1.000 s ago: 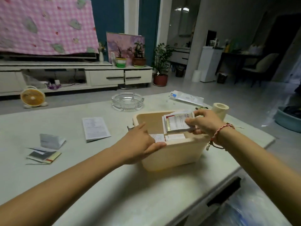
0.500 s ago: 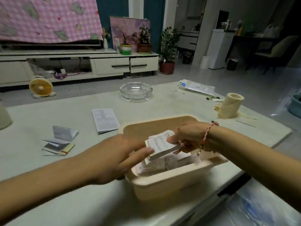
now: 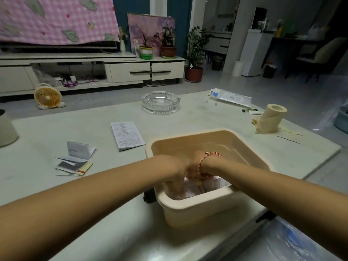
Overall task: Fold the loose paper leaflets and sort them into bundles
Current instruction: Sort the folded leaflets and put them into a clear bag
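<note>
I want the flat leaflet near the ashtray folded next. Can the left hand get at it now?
Probably yes: the left hand is in the tub, but the leaflet lies uncovered on the table beyond, nothing between.

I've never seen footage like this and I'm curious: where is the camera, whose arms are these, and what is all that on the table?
There is no machine here. The camera sits on a person's head and looks forward and down, so the two arms are the wearer's own, and this is the only view. Both hands reach into a beige tub on a pale table. The left hand and the right hand, with a braided bracelet at its wrist, are down on printed leaflets in the tub. The hands are blurred, so I cannot tell whether either grips any paper. To the left lie a flat folded leaflet and a small pile of folded leaflets. Farther back stand a glass ashtray and a paper roll.
</note>
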Action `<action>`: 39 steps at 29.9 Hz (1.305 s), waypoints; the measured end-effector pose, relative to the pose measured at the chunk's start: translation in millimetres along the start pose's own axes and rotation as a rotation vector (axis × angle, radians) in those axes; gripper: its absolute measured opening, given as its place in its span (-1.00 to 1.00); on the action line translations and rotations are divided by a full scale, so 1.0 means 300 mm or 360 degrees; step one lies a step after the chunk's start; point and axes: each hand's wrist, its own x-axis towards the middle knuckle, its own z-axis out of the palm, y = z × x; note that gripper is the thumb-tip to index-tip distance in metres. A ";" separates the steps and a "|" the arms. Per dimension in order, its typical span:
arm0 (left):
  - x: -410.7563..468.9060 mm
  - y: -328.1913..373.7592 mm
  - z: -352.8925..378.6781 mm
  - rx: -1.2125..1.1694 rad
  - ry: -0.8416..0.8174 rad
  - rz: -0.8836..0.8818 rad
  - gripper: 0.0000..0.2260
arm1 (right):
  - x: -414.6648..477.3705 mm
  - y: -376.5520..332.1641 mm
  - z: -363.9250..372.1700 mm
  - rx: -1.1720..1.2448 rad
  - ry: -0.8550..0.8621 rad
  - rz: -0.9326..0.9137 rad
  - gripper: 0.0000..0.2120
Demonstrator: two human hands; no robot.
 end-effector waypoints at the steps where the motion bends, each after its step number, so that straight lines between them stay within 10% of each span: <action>1: 0.009 0.011 0.007 0.0054 -0.0035 -0.0017 -0.73 | 0.001 0.003 -0.002 -0.0010 -0.0008 0.0012 -0.85; 19: 0.040 0.057 0.025 0.0668 0.0124 -0.0100 -0.61 | 0.081 0.054 0.001 -0.0328 -0.0124 -0.0509 -0.71; 29: -0.017 0.011 -0.052 -0.0060 -0.0008 -0.0130 -0.58 | 0.029 0.027 -0.066 -0.0472 -0.0061 -0.0566 -0.72; 39: -0.063 0.000 -0.110 0.0023 0.0107 -0.0106 -0.73 | -0.018 0.052 -0.109 -0.0193 0.0028 -0.0597 -0.77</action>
